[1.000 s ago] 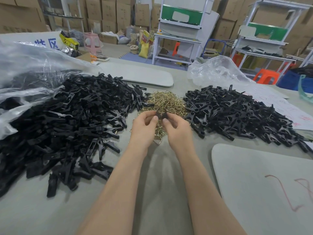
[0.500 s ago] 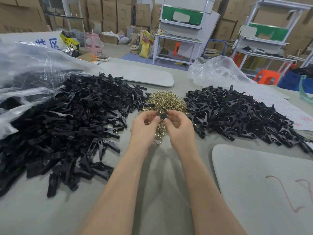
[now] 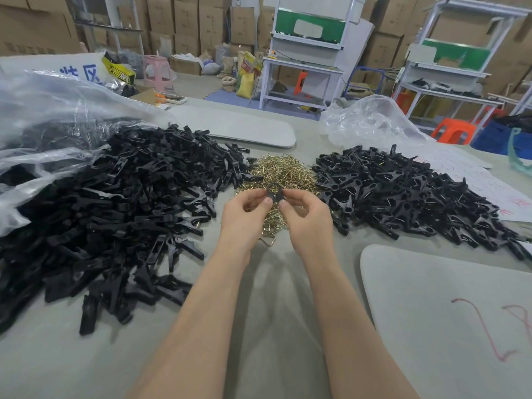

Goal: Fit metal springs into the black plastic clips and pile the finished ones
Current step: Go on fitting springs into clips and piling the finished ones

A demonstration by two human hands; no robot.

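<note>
Above the heap of brass springs [image 3: 283, 169] at mid-table, a person is pinching one small black clip [image 3: 275, 190] between thumbs and fingertips [image 3: 268, 200] of both hands. The clip looks light, stiff and smooth, so gripping its flat sides seems safest. The left hand [image 3: 244, 218] and right hand [image 3: 308, 221] are curling inward, forearms stretching from the near edge. Clips are lying in a left pile [image 3: 129, 203] and a right pile [image 3: 403, 194].

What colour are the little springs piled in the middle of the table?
Shiny gold, like brass. The spring pile shows best in the head view, between the two black clip heaps.
</note>
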